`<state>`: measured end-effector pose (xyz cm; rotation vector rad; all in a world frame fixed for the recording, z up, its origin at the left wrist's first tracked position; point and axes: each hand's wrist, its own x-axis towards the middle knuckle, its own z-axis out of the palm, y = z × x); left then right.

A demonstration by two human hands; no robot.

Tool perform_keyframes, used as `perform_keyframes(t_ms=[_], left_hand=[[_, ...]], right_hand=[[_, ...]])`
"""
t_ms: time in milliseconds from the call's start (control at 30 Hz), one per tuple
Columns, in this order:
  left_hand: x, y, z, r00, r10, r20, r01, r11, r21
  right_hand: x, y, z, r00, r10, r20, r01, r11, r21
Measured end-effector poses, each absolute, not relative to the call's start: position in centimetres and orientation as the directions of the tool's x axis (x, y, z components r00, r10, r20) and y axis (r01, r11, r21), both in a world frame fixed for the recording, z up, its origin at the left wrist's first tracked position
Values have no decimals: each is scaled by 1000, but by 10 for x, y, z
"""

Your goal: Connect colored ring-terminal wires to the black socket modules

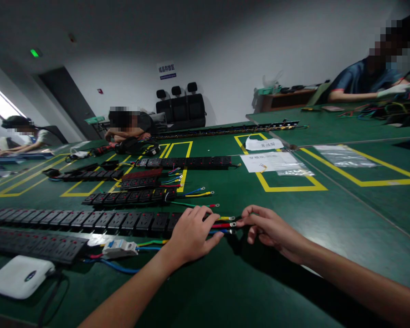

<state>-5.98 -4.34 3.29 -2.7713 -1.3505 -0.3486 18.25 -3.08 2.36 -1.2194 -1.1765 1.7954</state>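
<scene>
A long black socket strip (pixel 123 224) lies across the green table. Yellow, red and blue wires leave its right end, each with a metal ring terminal. My left hand (pixel 195 232) rests over that end, fingers curled down around the wires and thumb beside the blue wire (pixel 218 232). What its fingertips grip is partly hidden. My right hand (pixel 268 228) is at the wire ends, with bent fingers pinching at the ring terminal (pixel 233 224) of the red wire (pixel 222 225). Above it shows the yellow wire (pixel 225 218).
Nearer me lie another socket strip (pixel 37 243), a white circuit breaker (pixel 119 248) and a white box (pixel 20 277) with a cable. Shorter socket strips (pixel 133 197) lie beyond. Papers (pixel 268 161) and plastic bags (pixel 345 156) sit by yellow tape outlines. Several co-workers sit around the tables.
</scene>
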Motion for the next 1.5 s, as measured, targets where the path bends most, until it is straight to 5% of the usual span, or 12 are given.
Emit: perform_keyframes(t_ms=[267,500,667,767,867,1500], left_hand=[[-59,-43,33,596,778,202,786,-616,54],[-59,-43,32,601,771,212,781,-622,48],[-59,-43,32,605,770,203,778,-626,54],[-59,-43,33,606,772,192,778,-626,60],[-60,-43,33,608,772,186,777,-627,62],[-59,-42,31,608,766,208,777,-628,45]], right_hand=[[194,-22,26,-445,833,-328,-233,-461,-856],[199,-17,21,-455,858,-240,-71,-304,-950],[196,-19,9,-446,895,25,238,145,-960],[197,-24,4,-510,807,297,407,531,-743],[198,-29,1,-604,690,398,471,712,-520],[198,-28,-3,-635,720,280,594,687,-418]])
